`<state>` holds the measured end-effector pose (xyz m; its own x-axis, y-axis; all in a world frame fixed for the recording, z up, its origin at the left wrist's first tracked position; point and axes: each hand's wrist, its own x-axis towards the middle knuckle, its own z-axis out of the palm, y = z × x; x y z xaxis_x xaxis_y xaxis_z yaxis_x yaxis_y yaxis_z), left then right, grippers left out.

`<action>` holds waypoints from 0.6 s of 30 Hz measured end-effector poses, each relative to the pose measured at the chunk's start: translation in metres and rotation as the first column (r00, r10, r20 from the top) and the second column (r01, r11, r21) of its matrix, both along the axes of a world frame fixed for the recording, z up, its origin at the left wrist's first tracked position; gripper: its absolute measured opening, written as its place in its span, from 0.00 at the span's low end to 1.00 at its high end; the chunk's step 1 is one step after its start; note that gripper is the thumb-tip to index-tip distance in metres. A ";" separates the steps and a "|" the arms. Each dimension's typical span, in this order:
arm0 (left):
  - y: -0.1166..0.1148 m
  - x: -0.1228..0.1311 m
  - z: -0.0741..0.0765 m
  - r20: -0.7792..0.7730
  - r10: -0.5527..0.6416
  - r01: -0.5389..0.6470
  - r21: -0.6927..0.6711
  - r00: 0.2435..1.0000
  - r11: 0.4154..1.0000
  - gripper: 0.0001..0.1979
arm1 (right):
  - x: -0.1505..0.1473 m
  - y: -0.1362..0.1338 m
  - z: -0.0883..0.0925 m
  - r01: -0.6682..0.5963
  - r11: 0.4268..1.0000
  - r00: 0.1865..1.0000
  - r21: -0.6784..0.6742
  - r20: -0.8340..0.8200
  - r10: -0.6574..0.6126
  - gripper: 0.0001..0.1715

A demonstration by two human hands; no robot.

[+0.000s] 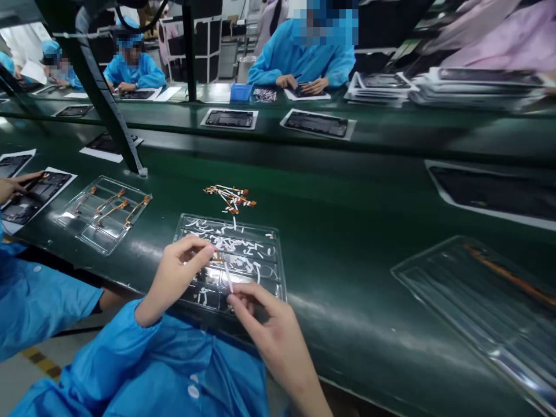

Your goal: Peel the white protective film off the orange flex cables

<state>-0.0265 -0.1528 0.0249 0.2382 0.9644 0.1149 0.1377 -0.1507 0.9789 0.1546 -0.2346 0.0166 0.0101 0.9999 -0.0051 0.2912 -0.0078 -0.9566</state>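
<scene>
My left hand point(185, 269) pinches one end of a thin orange flex cable point(219, 259) between thumb and forefinger. Hanging down from the cable is a narrow white strip point(229, 277), whose lower end sits between the thumb and forefinger of my right hand point(260, 315). Both hands are over a clear plastic tray point(281, 260) strewn with several white paper scraps point(247, 263). Behind the tray, a small pile of orange and white flex cables point(232, 197) lies on the green table point(339, 249).
Left of my hands, a clear tray point(106, 250) holds several orange cables; beyond it a co-worker's hand point(15, 186) touches a black panel point(43, 194). A dark post point(106, 104) stands at back left. Another clear tray point(460, 313) lies at right, with a black panel point(495, 188) behind.
</scene>
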 end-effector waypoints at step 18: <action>0.011 0.001 -0.019 0.009 0.155 -0.155 0.009 0.988 0.988 0.15 | 0.013 0.030 -0.043 -0.011 0.998 1.000 -0.062 -0.003 0.010 0.26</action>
